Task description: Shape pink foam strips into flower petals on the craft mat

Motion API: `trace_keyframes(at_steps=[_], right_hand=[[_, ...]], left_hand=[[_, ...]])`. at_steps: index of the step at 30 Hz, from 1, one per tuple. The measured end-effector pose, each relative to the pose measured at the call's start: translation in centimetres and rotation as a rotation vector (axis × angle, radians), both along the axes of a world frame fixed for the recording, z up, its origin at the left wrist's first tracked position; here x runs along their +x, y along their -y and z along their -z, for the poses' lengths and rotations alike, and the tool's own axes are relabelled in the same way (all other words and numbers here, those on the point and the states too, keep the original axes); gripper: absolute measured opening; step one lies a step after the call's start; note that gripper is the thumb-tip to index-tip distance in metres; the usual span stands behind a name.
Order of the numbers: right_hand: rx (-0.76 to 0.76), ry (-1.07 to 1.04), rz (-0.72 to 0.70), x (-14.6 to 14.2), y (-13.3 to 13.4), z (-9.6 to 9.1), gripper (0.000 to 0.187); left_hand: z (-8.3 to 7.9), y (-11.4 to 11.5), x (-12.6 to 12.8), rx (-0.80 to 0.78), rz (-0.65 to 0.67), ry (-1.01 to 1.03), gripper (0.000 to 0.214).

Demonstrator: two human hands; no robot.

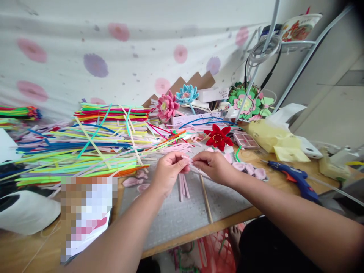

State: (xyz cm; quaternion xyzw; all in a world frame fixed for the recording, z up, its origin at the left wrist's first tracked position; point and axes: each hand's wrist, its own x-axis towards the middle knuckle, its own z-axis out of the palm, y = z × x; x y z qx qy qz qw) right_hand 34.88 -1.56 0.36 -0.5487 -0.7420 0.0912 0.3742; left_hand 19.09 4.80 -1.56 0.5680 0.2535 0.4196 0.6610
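Above a grey cutting mat (167, 223) my two hands meet, fingertips close together. The fingers of my left hand (170, 170) are pinched on a pale pink pipe cleaner (191, 160), which is small and mostly hidden by fingers. My right hand (217, 168) pinches the same piece from the other side. Below them, several short pale pink pipe cleaners (183, 187) lie on the mat beside a thin wooden stick (206, 199). Looped pink petals (132, 182) rest left of my hands, and more pink petals (247, 168) lie to the right.
Heaps of coloured pipe cleaners (93, 140) cover the table's left and back. A red flower (218, 137) stands behind my hands. At the right lies a blue glue gun (294, 178), near a yellow tissue pack (270, 136). A white roll (28, 212) and a phone-like screen (88, 231) sit front left.
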Motion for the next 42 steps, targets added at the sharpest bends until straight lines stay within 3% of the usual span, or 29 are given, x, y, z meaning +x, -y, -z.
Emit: trace_keyframes(at_steps=[6, 12, 22, 32, 36, 40, 42], right_hand=[[0.002, 0.112, 0.005, 0.3, 0.3, -0.2, 0.014], [0.068, 0.466, 0.086, -0.3, 0.7, -0.5, 0.021], [0.057, 0.752, 0.15, -0.9, 0.5, -0.1, 0.026], [0.139, 0.731, 0.07, 0.3, 0.2, 0.4, 0.028], [-0.01, 0.744, 0.051, 0.8, 0.5, 0.4, 0.028], [-0.34, 0.784, -0.073, 1.2, 1.4, 0.1, 0.026], [-0.39, 0.793, -0.048, 0.8, 1.7, -0.1, 0.027]], left_hand=[[-0.3, 0.1, -0.1, 0.019, -0.042, -0.028, 0.017], [-0.5, 0.0, -0.1, -0.029, -0.11, 0.022, 0.02], [-0.5, 0.2, 0.0, -0.097, -0.109, 0.075, 0.02], [-0.3, 0.4, 0.0, -0.056, -0.186, -0.022, 0.021], [-0.5, -0.9, -0.6, -0.014, -0.186, -0.135, 0.016], [-0.6, -2.7, -1.2, 0.043, -0.355, -0.202, 0.01], [-0.4, -3.1, -1.2, 0.068, -0.4, -0.225, 0.006]])
